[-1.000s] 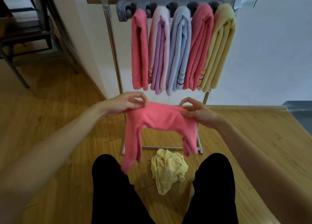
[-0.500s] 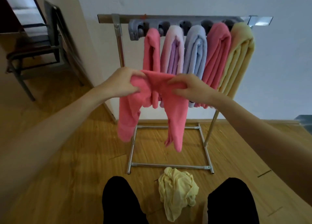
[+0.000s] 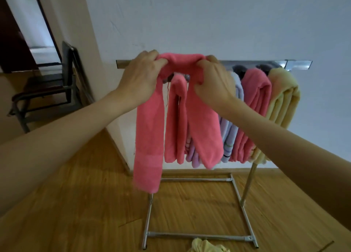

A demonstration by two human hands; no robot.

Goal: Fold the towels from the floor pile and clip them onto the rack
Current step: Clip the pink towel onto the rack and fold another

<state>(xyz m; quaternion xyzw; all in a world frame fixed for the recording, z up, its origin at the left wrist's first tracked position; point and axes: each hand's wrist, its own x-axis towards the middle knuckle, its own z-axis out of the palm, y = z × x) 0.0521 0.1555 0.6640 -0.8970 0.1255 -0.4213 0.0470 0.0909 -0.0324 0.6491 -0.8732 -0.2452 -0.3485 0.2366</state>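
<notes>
Towel, pink [image 3: 150,137], folded into band, draped over both hands at left end of rack bar [image 3: 252,64], ends hanging down. Left hand [image 3: 140,75] grips towel's left side, fingers curled over top fold. Right hand [image 3: 212,80] grips right side likewise. Behind: clipped pink towel [image 3: 175,118], lilac towel [image 3: 195,154], blue towel [image 3: 230,135], second pink towel [image 3: 254,103], yellow towel [image 3: 283,99] hang side by side. Crumpled yellow towel on floor [image 3: 206,247] near rack base. Dark chair [image 3: 49,88] far left.

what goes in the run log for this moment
left hand grips pink towel | right hand grips it | at rack bar
</notes>
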